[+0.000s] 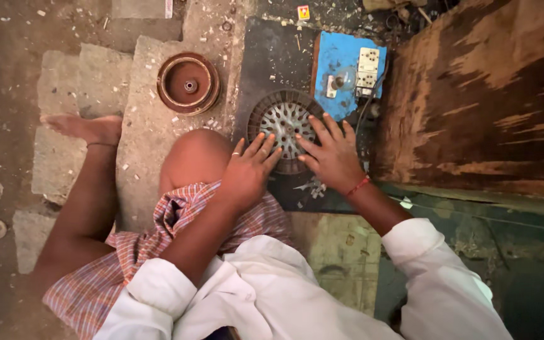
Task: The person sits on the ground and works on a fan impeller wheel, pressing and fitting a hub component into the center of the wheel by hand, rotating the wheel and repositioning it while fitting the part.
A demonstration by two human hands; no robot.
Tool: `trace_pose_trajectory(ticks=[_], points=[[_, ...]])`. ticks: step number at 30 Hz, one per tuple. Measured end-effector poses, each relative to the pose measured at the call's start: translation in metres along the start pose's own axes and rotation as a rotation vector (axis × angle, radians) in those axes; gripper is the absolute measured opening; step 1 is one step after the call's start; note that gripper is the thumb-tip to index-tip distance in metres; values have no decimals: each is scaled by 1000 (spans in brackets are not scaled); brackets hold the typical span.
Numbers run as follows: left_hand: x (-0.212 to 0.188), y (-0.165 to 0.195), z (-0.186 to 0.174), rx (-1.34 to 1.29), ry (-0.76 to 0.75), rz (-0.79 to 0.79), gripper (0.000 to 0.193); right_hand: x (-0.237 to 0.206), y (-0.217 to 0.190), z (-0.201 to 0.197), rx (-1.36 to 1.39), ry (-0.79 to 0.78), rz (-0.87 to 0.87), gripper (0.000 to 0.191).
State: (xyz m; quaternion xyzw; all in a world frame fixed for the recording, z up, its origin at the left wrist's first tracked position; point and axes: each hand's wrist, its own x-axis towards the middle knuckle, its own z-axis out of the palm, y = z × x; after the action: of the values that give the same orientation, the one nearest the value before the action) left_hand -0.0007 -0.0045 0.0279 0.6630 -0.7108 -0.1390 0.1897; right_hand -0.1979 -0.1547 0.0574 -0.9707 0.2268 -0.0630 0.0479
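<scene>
On the dark slab (272,56) in front of my knee I see a round metal stator (283,119) — a ring of pale slotted laminations inside a dark rim — lying flat. Both hands rest on its near edge. My left hand (247,173) comes in from the lower left with fingers spread and laid flat over the lower-left part of the ring; a thin ring shows on one finger. My right hand (332,157) comes from the lower right, fingers also fanned out, tips pressing on the right side of the ring. Neither hand pinches or grips anything; they lie open on top, nearly meeting over the near rim. The far half of the stator shows clear beyond my fingertips.

Just beyond it, touching or almost touching its far-right edge, sits a blue board (341,69) with a white socket-and-switch plate (368,68). Well to the left, on the concrete step (140,126), lies a rusty brown round cover (188,83) with a hub hole at its centre. A bare foot (86,128) rests further left — a worn wooden panel (480,94) stands at right.
</scene>
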Motion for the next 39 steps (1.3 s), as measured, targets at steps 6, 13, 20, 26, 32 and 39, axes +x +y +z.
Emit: trace_pose_trajectory(ticks=[6,13,20,26,32,39], points=[[-1,1,0,4,5,-17,57,2,3,4,39,-6,-32,45],[-1,1,1,0,-23,-12,59,5,15,-1,65,-11,-118,45],[-2,2,-1,2,12,-14,57,3,22,1,49,-5,-120,45],[0,2,-1,11,-13,-33,58,-11,-3,7,57,29,-3,46],[-2,1,2,8,-2,-17,59,-14,-12,6,-2,43,81,45],[1,-2,4,3,15,-6,58,-19,-10,0,-21,-10,73,49]])
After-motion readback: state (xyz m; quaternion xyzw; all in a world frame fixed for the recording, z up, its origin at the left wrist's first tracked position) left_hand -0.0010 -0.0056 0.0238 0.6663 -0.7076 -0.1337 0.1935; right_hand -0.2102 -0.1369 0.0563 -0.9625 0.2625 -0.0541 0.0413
